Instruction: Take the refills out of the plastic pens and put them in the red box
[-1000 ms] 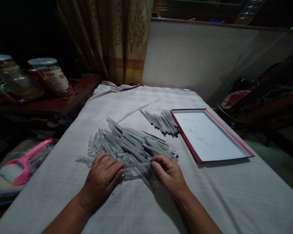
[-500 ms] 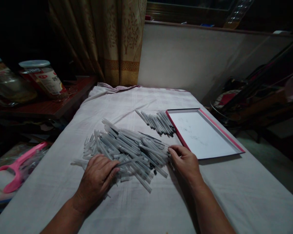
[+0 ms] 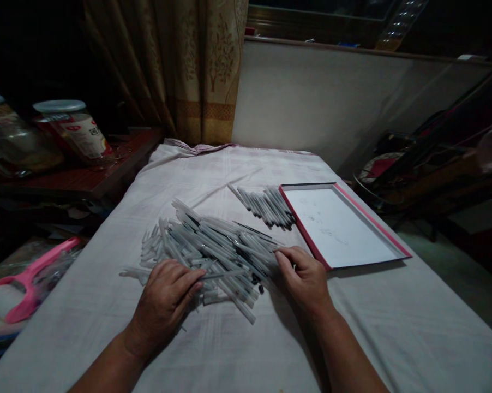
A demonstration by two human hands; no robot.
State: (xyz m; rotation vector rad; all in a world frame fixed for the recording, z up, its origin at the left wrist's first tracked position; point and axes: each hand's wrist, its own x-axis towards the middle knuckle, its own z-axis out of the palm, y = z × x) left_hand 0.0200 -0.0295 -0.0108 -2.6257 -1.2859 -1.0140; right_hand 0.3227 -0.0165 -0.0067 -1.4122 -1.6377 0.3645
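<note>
We sort the pen pile (image 3: 213, 251), left hand (image 3: 164, 300) pinching one pen (image 3: 221, 274), right hand (image 3: 305, 278) fingers curled at its edge, next needing a firm grip

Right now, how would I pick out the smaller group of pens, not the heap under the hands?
Start at the shallow red-edged white tray on the cloth-covered table. Against its far left edge lies the small row of clear plastic pens. Unlike the big tangled heap of pens, these lie side by side, untouched.

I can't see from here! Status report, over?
Left hand flat on the pen pile. Right hand touching the pile's right edge. Tray just beside it.
</note>
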